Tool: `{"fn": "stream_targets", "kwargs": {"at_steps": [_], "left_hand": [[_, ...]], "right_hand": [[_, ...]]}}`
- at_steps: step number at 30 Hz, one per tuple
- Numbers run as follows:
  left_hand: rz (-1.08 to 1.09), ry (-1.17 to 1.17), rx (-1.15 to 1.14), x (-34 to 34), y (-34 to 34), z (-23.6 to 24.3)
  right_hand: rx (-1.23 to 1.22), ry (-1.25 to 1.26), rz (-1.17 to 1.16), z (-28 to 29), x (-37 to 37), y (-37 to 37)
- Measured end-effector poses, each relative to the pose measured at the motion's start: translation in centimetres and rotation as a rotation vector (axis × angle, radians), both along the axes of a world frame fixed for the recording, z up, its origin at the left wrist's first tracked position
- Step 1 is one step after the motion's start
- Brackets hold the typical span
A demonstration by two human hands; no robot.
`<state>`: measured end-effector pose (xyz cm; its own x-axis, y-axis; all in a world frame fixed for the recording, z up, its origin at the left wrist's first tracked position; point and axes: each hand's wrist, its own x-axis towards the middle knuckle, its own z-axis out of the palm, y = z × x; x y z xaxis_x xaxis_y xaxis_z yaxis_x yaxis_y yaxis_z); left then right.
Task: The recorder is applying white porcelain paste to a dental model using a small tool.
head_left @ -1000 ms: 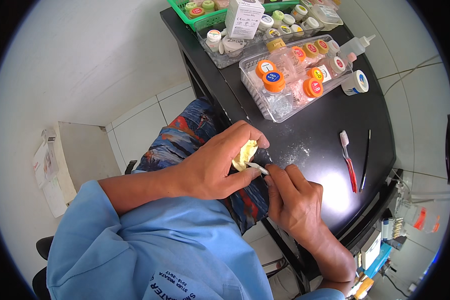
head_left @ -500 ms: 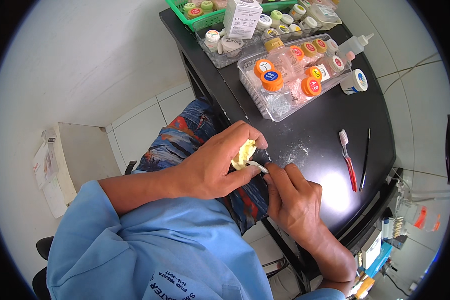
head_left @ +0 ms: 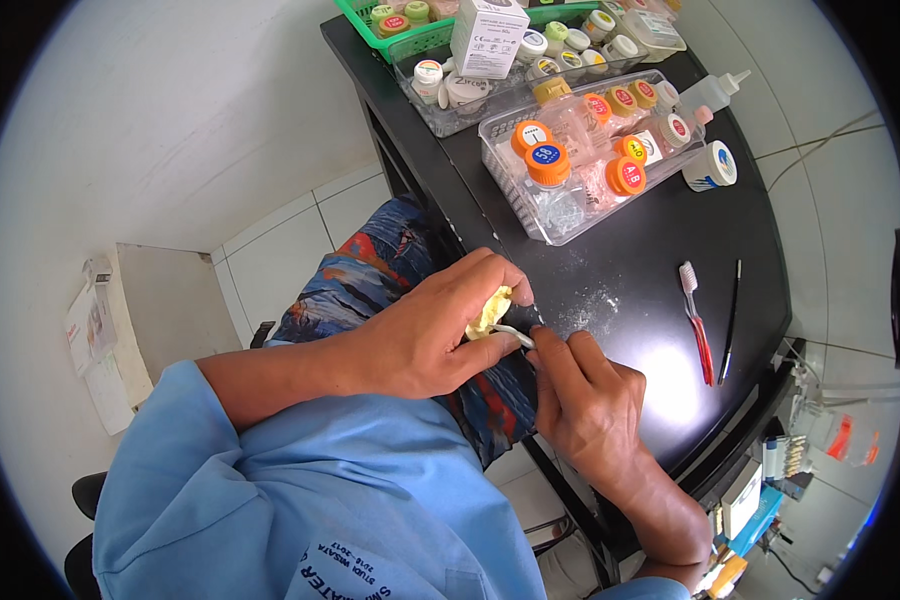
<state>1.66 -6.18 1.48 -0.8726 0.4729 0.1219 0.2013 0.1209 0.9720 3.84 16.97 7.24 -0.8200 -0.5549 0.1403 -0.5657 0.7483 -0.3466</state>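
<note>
My left hand (head_left: 435, 325) is closed around a small pale yellow dental cast (head_left: 489, 312), with an uneven, lumpy surface showing between thumb and fingers. My right hand (head_left: 590, 395) pinches a slim tool (head_left: 517, 336) with a whitish end that meets the cast's lower edge beside my left thumb. Most of the tool is hidden by my right fingers, so its exact kind does not show. Both hands are close together over my lap, at the near edge of the black table (head_left: 610, 265).
White powder (head_left: 592, 308) is scattered on the table beside my hands. Farther right lie a red-handled toothbrush (head_left: 697, 325) and a thin black brush (head_left: 731, 320). A clear basket (head_left: 555, 238) of orange-capped bottles, a white tub (head_left: 710, 168) and another jar-filled tray (head_left: 440, 125) stand toward the back.
My hands and the cast sit very slightly lower in the picture, and the table items have shifted a little too. The grip on the cast and the tool looks the same.
</note>
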Motion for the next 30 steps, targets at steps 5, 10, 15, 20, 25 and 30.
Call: {"fn": "stream_targets", "kwargs": {"at_steps": [5,10,15,20,25,30], "left_hand": [[0.001,0.016,-0.033,0.01,0.03,0.27],[0.009,0.025,-0.028,-0.05,0.12,0.15],[0.016,0.013,-0.045,-0.08,0.1,0.42],[0.016,0.009,-0.046,-0.12,0.08,0.36],[0.035,0.019,-0.011,-0.07,0.12,0.2],[0.036,0.028,-0.011,-0.1,0.09,0.06]], "right_hand": [[-0.001,0.006,0.003,-0.07,-0.06,0.02],[0.02,0.046,0.02,-0.27,-0.13,0.1],[0.048,0.077,0.025,-0.24,-0.1,0.05],[0.002,0.059,0.022,-0.44,-0.14,0.06],[0.005,0.07,0.027,-0.64,-0.24,0.1],[0.034,0.149,0.046,-0.52,-0.42,0.01]]}}
